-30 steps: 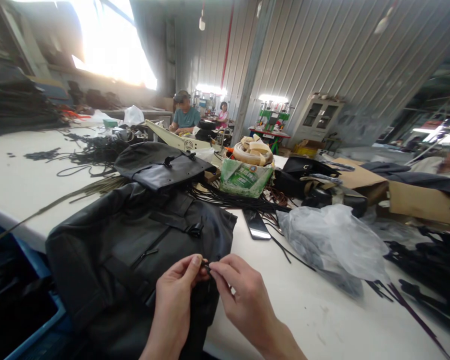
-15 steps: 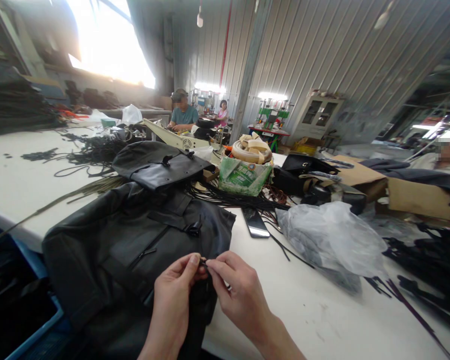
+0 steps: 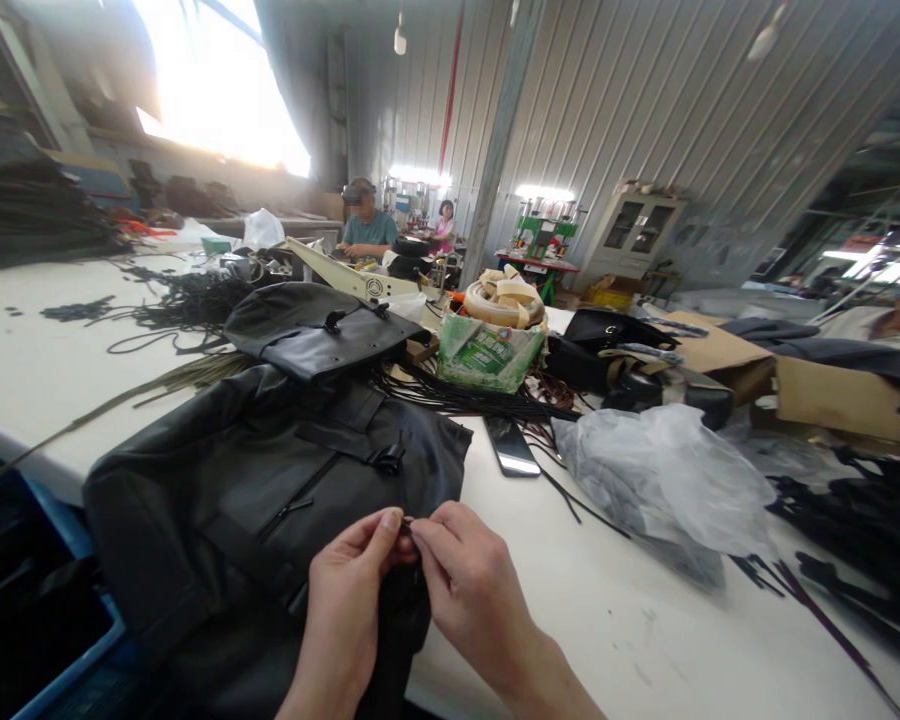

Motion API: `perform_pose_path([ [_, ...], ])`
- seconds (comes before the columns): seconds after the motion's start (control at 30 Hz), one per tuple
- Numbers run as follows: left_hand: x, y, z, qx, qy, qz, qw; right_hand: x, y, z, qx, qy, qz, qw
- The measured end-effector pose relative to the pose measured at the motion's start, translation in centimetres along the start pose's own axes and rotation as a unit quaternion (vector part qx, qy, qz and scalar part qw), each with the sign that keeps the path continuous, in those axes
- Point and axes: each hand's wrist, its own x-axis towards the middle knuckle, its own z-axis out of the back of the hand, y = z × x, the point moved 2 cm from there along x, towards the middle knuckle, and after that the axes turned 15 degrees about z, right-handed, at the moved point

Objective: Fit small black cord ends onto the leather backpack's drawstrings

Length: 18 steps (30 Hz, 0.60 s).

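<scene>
Pinching a small black piece [image 3: 406,527] with closed thumb and fingers of the left hand [image 3: 358,562], above the near right part of the black backpack [image 3: 247,480]; pinching it too with closed fingertips of the right hand [image 3: 471,572]. Cannot tell the piece's shape. Right of the backpack: smartphone [image 3: 511,447], then plastic bag [image 3: 667,480]; beyond its right side: green carton [image 3: 487,355].

The black piece [image 3: 406,527] pinched by the left hand [image 3: 351,572] and right hand [image 3: 474,575] is mostly covered and too small to identify. At the near edge of the table [image 3: 645,590], the bag [image 3: 232,530] and crate [image 3: 67,525] run out of view; toward its right end, a black heap [image 3: 855,520] is cropped and a co-worker [image 3: 847,324] blurred.
</scene>
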Motion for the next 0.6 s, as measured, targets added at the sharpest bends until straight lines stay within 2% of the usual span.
perform_pose_path([
  [0.23,0.03,0.14,-0.08,0.018,-0.024,-0.014,0.999,0.09,0.18,-0.52,-0.040,0.003,-0.003,0.999],
  [0.47,-0.06,0.14,-0.06,0.005,-0.019,-0.003,1.000,-0.09,0.01,-0.95,-0.030,-0.040,0.008,0.999],
  [0.6,0.01,0.20,0.02,0.022,-0.022,-0.015,0.999,-0.21,-0.24,-1.02,-0.016,-0.028,0.019,0.999],
])
